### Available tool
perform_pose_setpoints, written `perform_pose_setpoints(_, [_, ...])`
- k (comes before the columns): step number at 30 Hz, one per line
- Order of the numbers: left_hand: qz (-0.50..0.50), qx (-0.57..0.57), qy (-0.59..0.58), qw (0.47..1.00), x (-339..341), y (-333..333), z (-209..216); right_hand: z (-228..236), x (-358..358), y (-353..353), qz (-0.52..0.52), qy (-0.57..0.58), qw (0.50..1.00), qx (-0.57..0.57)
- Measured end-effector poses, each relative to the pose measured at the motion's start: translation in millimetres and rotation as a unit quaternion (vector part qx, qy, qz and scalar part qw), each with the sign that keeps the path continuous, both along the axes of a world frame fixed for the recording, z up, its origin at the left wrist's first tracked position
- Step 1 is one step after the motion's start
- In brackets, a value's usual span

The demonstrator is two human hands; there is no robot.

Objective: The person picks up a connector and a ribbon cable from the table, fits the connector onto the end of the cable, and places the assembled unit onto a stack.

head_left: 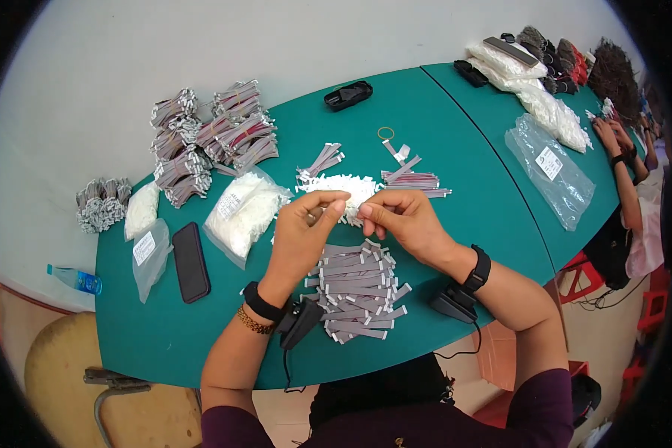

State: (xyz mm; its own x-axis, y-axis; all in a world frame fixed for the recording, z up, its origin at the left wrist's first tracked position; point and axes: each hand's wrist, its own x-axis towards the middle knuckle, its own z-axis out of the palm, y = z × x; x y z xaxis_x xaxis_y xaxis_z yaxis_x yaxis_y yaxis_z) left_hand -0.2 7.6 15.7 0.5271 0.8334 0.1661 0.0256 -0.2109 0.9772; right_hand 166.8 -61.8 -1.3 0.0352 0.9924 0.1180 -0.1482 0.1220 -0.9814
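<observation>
My left hand and my right hand are held close together over a heap of small white plastic pieces. Thumb and forefinger are pinched on each hand; whatever they hold is too small to make out. Just below them lies a loose pile of short grey flat cables with white ends. Beyond the heap, a few similar cables lie to the left, and a small stack of grey and reddish cables to the right.
Bundled cables are stacked at the back left. Bags of white pieces, a dark phone and a plastic bottle are at left. Black wired devices sit by my wrists. A co-worker's hands are at far right.
</observation>
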Motion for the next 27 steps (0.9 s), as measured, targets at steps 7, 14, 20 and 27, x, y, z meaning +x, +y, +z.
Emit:
perform_pose_setpoints(7, [0.063, 0.217, 0.247, 0.942, -19, 24, 0, -3, 3, 2, -0.002, -0.001, 1.000, 0.005])
perform_pose_setpoints(14, [0.036, 0.242, 0.350, 0.905, -25, 30, -8, -1, 2, 0, 0.004, -0.010, 1.000, -0.001])
perform_pose_setpoints(20, [0.031, 0.272, 0.376, 0.885, -27, 31, -11, 0, 0, -1, 0.005, -0.018, 1.000, -0.007])
perform_pose_setpoints(27, [0.024, 0.259, 0.394, 0.882, -24, 27, -11, -1, 0, 0, 0.007, -0.021, 1.000, -0.012])
